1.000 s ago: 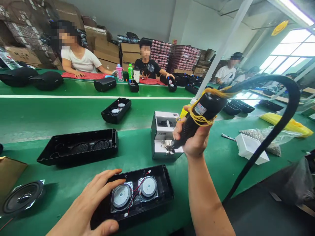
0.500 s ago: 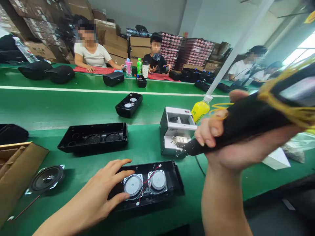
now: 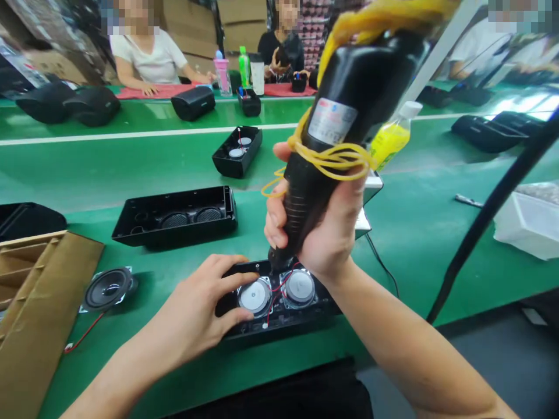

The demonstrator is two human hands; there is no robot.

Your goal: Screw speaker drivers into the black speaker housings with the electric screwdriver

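Black casing [image 3: 288,333], 2 silvery speakers [image 3: 299,287] inside; left grip [image 3: 209,298] wide, right grip [image 3: 334,235] around screwdriver [image 3: 312,174].

We are sitting in a factory workshop, an assembly line by its look. Long green benches [image 3: 414,233] are running across the frame, and at the top, people [image 3: 148,55] are sitting along the far one. Speaker shells [image 3: 174,224] are lying at center left, more at upper right, and cartons [image 3: 186,29] are filling the upper left.
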